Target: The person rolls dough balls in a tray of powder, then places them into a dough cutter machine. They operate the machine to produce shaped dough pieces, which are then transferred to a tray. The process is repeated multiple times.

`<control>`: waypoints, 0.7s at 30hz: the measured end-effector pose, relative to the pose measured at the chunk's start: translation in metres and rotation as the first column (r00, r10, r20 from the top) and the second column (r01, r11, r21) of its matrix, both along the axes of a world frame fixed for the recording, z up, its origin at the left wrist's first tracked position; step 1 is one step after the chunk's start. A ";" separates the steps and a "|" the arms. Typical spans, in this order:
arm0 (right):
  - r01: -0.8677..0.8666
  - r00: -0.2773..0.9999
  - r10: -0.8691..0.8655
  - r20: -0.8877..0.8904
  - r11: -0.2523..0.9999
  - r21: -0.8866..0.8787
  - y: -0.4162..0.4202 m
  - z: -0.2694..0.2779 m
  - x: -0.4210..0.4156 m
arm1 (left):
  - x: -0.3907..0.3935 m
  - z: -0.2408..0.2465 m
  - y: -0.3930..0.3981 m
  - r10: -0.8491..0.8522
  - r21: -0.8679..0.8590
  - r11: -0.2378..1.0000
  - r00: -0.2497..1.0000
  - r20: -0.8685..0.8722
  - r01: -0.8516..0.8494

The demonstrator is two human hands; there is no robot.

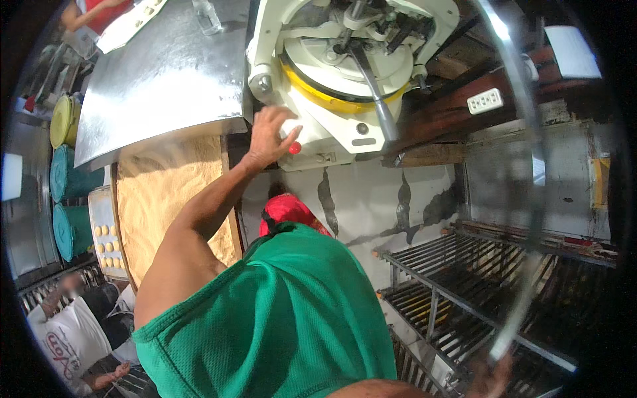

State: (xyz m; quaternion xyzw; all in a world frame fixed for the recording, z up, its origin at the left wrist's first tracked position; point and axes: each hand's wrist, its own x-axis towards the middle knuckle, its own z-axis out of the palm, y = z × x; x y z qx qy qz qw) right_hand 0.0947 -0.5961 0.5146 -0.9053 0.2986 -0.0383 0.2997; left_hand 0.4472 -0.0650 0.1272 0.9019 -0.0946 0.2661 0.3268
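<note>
A white dough-dividing machine (323,134) with a yellow ring (318,94) and a grey lever handle (375,99) stands ahead of me. My left hand (272,130) is at its near left corner, fingers spread and curved. The thumb is just above a small red ball knob (294,148); whether the hand touches the machine cannot be made out. At the lower right, my right hand (490,375), blurred, grips the end of a long metal lever bar (532,209). The bar bends in the fisheye view and runs up past the machine's right side.
A metal table (164,84) is on the left, above a wooden tray of pale crumbs (169,184). Beside it is a baking tray (114,263) with small dough rounds. Slatted metal racks (448,278) stand right. One person (74,338) is lower left, another (94,15) upper left.
</note>
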 end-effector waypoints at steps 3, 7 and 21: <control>0.096 0.933 0.036 0.357 0.933 -0.347 0.029 0.063 0.065 | 0.025 0.029 0.030 0.125 -0.117 0.986 0.988 0.090 -0.115; -0.105 0.845 0.402 0.352 0.772 -0.627 0.050 0.103 0.272 | 0.041 -0.007 0.089 0.293 -0.289 0.911 0.955 -0.049 -0.295; -0.447 0.852 0.490 -0.185 0.495 -0.745 0.141 0.043 0.789 | 0.056 -0.012 0.121 0.415 -0.259 0.828 0.855 -0.311 -0.497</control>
